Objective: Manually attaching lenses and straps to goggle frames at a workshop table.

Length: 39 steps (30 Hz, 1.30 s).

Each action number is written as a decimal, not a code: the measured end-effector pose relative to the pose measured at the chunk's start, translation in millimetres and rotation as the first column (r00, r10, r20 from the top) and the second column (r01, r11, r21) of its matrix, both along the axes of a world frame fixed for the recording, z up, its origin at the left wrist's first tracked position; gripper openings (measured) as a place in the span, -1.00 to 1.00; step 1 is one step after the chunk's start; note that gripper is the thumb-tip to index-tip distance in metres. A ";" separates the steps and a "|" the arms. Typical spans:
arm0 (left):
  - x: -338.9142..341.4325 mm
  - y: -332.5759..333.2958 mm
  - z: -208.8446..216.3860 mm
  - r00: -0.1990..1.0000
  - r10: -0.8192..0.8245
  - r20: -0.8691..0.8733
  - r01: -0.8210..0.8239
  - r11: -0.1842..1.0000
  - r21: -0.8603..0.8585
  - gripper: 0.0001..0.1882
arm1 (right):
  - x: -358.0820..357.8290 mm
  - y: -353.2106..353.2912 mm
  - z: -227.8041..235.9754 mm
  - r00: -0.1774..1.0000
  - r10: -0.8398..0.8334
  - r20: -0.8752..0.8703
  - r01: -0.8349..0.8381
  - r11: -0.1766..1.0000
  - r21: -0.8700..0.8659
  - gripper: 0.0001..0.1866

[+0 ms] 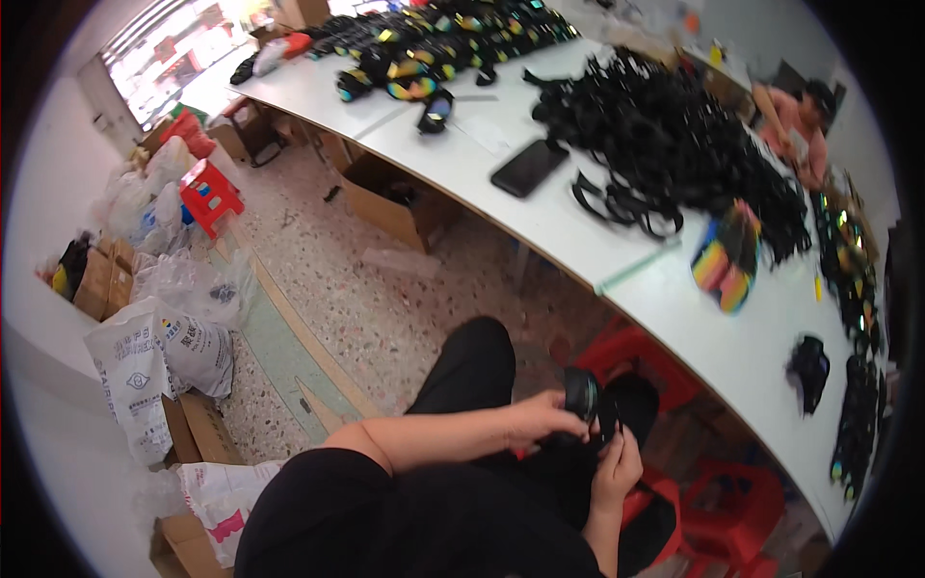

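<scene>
Over my lap, my left hand [551, 416] is closed round a pair of dark goggles [581, 391], whose black lens side faces up. My right hand [621, 460] pinches a black strap [607, 412] just to the right of the goggles. The two hands are close together. Whether the strap is joined to the goggles cannot be made out against my black trousers.
A long white table [462, 159] runs along my front and right. On it lie a heap of black straps [665, 125], a phone [530, 168], rainbow-lens goggles [727, 260] and rows of more goggles [434, 48]. Red stools [732, 511] stand beneath; a co-worker [800, 130] sits across.
</scene>
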State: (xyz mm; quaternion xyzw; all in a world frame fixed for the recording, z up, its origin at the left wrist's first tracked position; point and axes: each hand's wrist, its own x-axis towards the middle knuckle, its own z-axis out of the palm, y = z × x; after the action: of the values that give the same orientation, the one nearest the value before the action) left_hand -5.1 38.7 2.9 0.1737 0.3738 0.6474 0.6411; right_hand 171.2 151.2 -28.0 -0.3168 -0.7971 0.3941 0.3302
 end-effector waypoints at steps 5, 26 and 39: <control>1.1 1.5 4.6 0.984 0.175 -0.043 -0.177 0.983 -0.039 -0.56 | -18.0 -3.3 -4.9 0.942 -0.169 -0.290 0.068 0.942 -0.330 -0.68; 32.5 12.9 -8.4 0.966 0.055 -0.253 -0.060 0.998 -0.011 -0.59 | -12.7 -31.6 8.7 0.961 -0.105 -0.257 0.038 0.967 -0.253 -0.69; 24.4 25.4 -6.4 0.984 0.174 0.033 -0.173 0.984 -0.037 -0.77 | -3.6 -40.1 -8.8 0.916 -0.118 -0.384 -0.196 0.703 -0.684 -0.75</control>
State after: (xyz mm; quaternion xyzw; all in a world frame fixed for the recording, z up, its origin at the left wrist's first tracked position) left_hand 19.3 64.1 -3.5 0.1180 0.3866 0.6974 0.5919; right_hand 167.5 111.1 -36.8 -0.3144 -0.5052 0.7332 0.3293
